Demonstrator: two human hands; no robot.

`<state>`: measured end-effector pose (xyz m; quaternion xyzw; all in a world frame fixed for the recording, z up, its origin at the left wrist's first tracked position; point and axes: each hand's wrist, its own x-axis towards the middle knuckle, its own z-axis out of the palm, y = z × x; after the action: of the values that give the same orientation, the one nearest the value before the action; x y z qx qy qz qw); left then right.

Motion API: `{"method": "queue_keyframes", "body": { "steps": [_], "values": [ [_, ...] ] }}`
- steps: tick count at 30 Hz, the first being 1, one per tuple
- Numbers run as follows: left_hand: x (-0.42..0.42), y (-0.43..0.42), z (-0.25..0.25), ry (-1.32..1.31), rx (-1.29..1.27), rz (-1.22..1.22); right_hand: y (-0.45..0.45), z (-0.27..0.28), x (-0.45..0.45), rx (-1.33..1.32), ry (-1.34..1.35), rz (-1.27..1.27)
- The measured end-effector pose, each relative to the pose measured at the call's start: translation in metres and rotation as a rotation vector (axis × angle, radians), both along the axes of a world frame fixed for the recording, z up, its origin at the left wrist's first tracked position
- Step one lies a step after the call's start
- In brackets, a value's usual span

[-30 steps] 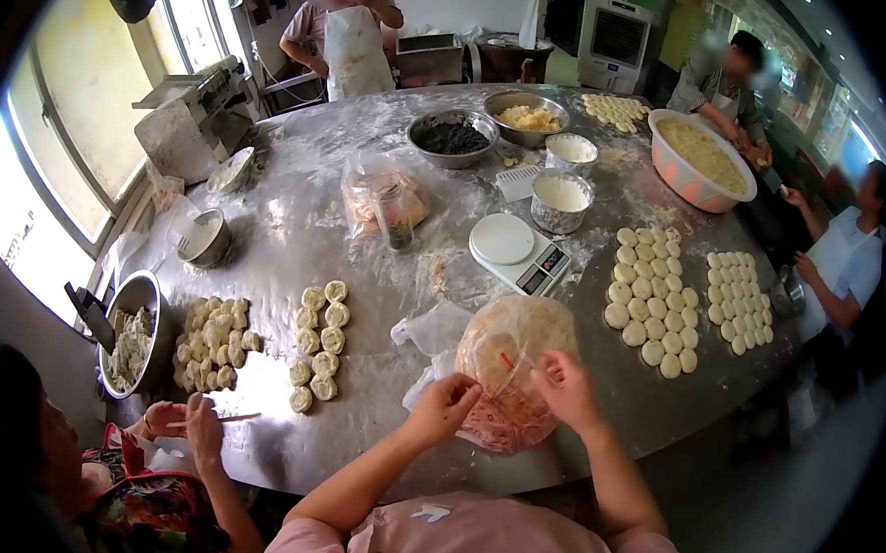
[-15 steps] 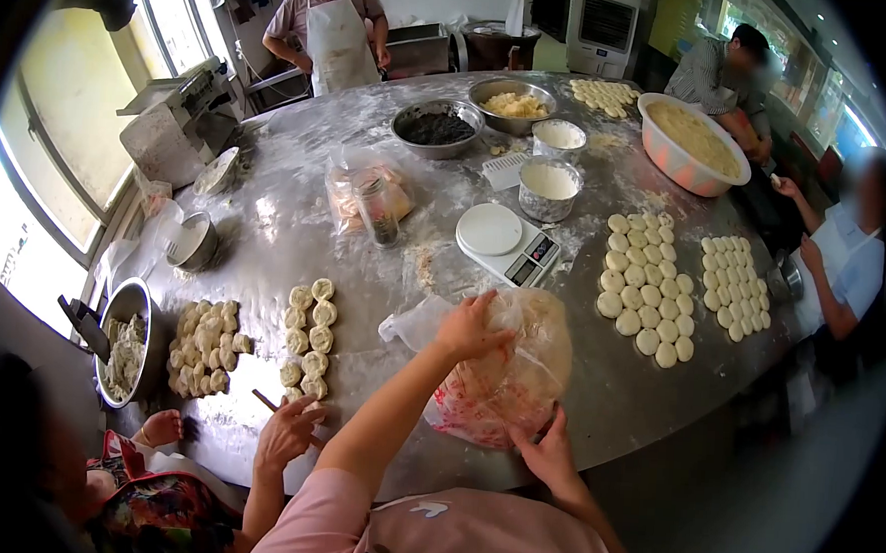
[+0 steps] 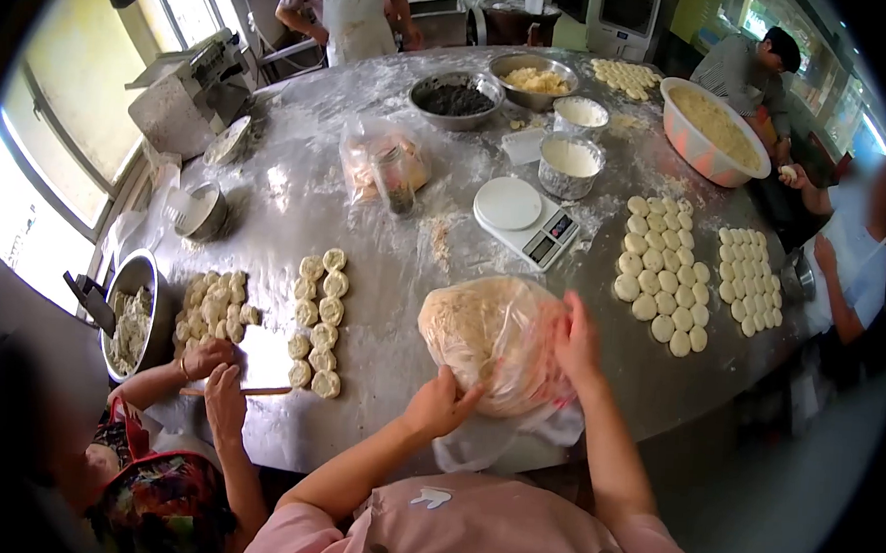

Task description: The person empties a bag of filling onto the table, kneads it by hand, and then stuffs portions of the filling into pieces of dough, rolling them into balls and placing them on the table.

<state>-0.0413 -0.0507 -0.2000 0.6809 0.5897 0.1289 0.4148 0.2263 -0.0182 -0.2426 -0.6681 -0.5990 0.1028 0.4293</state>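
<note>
A large lump of dough in a clear plastic bag (image 3: 490, 344) with red print sits on the metal table in front of me. My left hand (image 3: 438, 404) presses against its near left side, thumb and fingers against the plastic. On the right side of the bag, my right hand (image 3: 577, 339) grips it with the fingers partly behind the plastic. The loose end of the bag hangs toward me, near the table edge. Just beyond the bag stands a white kitchen scale (image 3: 526, 221).
Rows of round dough pieces (image 3: 666, 273) lie to the right, filled buns (image 3: 318, 320) to the left. A co-worker's hands (image 3: 219, 380) hold a thin stick beside a steel bowl (image 3: 132, 315). Farther back are a bowl of dark filling (image 3: 456, 99) and a large tub (image 3: 716, 136).
The dough bag has turned, its loose end swinging from the left toward me. My left hand moved from its top to the near left side; my right hand moved up its right side.
</note>
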Motion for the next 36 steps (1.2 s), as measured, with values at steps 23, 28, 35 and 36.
{"method": "queue_keyframes", "body": {
  "steps": [23, 28, 35, 36],
  "values": [
    [-0.020, 0.070, -0.032, -0.173, 0.476, 0.491, -0.004, 0.042, -0.036, -0.196, -0.142, -0.137],
    [-0.015, 0.084, -0.023, -0.083, 0.418, 0.260, -0.003, 0.058, -0.064, -0.428, -0.274, -0.117],
    [-0.024, 0.109, -0.038, -0.412, 0.195, 0.315, 0.027, 0.048, -0.064, -0.120, -0.016, 0.028],
    [-0.026, 0.115, -0.034, -0.548, 0.061, 0.330, 0.034, 0.052, -0.062, -0.070, 0.025, 0.036]
  ]
}}
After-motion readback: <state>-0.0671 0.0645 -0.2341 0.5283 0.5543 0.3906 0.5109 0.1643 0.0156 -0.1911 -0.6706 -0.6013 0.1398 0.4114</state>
